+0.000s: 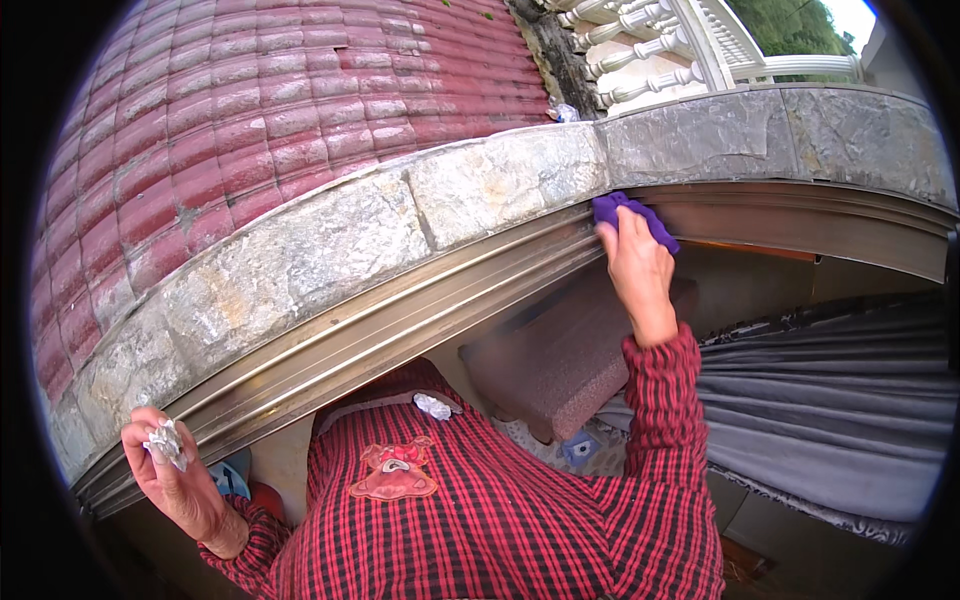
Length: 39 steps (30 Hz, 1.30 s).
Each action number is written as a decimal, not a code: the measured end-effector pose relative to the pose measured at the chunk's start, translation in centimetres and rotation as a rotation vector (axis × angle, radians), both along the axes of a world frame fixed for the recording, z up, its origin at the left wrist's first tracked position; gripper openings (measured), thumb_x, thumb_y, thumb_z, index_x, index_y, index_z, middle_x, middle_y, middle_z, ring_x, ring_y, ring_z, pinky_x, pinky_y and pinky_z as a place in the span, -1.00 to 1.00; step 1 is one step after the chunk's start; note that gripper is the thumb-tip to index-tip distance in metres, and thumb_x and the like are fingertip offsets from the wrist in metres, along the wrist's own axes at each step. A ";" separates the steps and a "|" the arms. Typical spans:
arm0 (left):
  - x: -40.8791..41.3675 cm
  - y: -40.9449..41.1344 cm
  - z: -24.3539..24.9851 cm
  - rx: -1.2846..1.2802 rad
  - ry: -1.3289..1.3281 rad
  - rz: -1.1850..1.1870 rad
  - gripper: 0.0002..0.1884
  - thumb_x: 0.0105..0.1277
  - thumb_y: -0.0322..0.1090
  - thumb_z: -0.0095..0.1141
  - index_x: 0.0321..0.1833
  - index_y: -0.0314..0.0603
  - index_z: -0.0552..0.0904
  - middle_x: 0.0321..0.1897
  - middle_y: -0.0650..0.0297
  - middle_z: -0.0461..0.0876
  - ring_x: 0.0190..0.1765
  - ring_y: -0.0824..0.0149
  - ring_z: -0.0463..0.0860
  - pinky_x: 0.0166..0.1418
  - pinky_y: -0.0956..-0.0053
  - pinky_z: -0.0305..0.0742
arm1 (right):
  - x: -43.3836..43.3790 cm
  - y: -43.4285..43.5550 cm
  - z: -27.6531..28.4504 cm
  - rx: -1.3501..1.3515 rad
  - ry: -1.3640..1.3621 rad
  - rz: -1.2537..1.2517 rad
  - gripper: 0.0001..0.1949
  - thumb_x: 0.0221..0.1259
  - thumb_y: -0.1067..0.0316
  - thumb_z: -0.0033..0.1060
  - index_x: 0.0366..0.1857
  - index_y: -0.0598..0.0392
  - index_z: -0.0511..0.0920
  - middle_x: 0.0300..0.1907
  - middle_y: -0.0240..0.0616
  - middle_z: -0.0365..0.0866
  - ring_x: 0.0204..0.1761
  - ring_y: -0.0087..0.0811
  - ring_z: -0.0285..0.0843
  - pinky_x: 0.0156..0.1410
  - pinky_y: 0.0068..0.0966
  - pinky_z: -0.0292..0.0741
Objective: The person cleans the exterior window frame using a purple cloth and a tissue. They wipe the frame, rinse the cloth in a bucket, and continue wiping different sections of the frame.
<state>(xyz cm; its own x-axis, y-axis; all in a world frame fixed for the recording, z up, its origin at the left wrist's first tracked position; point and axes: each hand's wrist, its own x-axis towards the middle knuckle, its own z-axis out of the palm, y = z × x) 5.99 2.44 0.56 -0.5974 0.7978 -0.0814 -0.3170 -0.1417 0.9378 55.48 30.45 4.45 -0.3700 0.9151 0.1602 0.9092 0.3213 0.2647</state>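
Note:
My right hand presses a purple cloth onto the metal window track, close to the corner where the track bends. Between the thumb and fingers of my left hand is a crumpled wad of white paper or tissue. That hand is at the near left end of the track, its fingers beside the rails. Another white crumpled wad shows at the pocket edge of my red and black checked garment. Part of the cloth is hidden under my fingers.
Beyond the track runs a rough stone ledge, then a red tiled roof. A white balustrade stands at the upper right. Indoors are a brown upholstered seat, a grey curtain and a blue basin.

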 end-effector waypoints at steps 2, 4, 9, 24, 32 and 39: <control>-0.1 -0.1 -0.1 0.003 -0.023 -0.033 -0.81 0.55 -0.41 0.21 0.02 -0.27 0.46 0.00 0.16 0.37 -0.23 0.50 0.32 -0.15 0.63 0.32 | 0.6 1.0 -0.8 -0.094 -0.257 -0.117 -0.62 0.44 -0.05 0.35 -0.12 0.08 0.57 -0.21 -0.11 0.75 -0.34 -0.07 0.81 -0.33 -0.19 0.68; -0.2 -1.0 -0.4 -0.015 -0.024 0.003 -0.81 0.55 -0.41 0.21 0.02 -0.27 0.45 0.00 0.16 0.37 -0.23 0.50 0.32 -0.16 0.63 0.32 | 0.3 1.6 -1.0 -0.082 -0.318 -0.077 -0.61 0.42 -0.09 0.35 -0.20 0.06 0.53 -0.27 -0.14 0.73 -0.40 -0.10 0.79 -0.38 -0.20 0.67; -0.4 -2.4 -0.5 -0.036 -0.024 0.037 -0.81 0.55 -0.41 0.21 0.00 -0.28 0.45 -0.02 0.16 0.36 -0.24 0.50 0.31 -0.18 0.62 0.31 | 1.1 3.6 -0.7 -0.094 -0.415 0.096 -0.64 0.48 -0.03 0.29 -0.24 0.06 0.51 -0.38 -0.12 0.69 -0.42 -0.13 0.79 -0.40 -0.20 0.65; -1.9 -2.9 0.5 0.026 -0.006 0.071 -0.83 0.54 -0.41 0.21 -0.01 -0.24 0.46 -0.04 0.18 0.36 -0.28 0.51 0.32 -0.23 0.64 0.28 | -6.6 -9.2 3.3 -0.285 1.597 -0.427 -0.65 0.76 0.02 -0.09 -0.07 0.05 0.62 -0.41 -0.54 0.57 -0.60 -0.77 0.30 -0.57 -0.73 0.19; -1.6 -2.9 0.7 0.042 -0.009 0.023 -0.82 0.55 -0.40 0.21 0.01 -0.25 0.45 -0.02 0.17 0.38 -0.27 0.50 0.34 -0.21 0.64 0.30 | 1.6 1.5 -0.5 -0.060 0.065 -0.058 -0.69 0.51 0.03 0.27 -0.08 0.10 0.62 -0.17 0.01 0.75 -0.18 0.14 0.73 -0.08 0.03 0.61; -0.9 -3.4 0.8 0.063 -0.007 0.082 -0.83 0.56 -0.40 0.18 0.01 -0.26 0.46 -0.01 0.15 0.40 -0.27 0.49 0.35 -0.23 0.64 0.30 | 0.5 0.9 -0.6 -0.284 0.323 0.002 -0.85 0.51 0.24 0.25 -0.18 0.09 0.64 -0.22 0.01 0.73 -0.17 0.15 0.72 -0.13 -0.08 0.61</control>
<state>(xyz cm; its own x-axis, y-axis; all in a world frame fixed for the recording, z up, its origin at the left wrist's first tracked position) 5.10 -0.94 1.32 -0.6605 0.7499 -0.0369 -0.3087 -0.2265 0.9238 55.94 31.38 3.88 -0.3443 0.9388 0.0099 0.9301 0.3425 -0.1331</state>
